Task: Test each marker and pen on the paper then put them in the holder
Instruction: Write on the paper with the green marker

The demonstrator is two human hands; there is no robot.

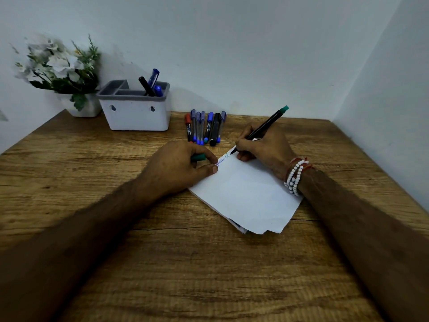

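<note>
The left forearm (92,228) and right forearm (362,217) reach forward, converging. The left grip (181,166) curls its fingers round a green cap (198,157), thumb pressed flat. The right grip (262,147) pinches a marker (263,128), writing pose.

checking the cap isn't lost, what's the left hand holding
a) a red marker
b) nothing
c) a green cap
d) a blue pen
c: the left hand grips a green cap at the edge of the paper, while the right hand writes with the uncapped marker.
</note>
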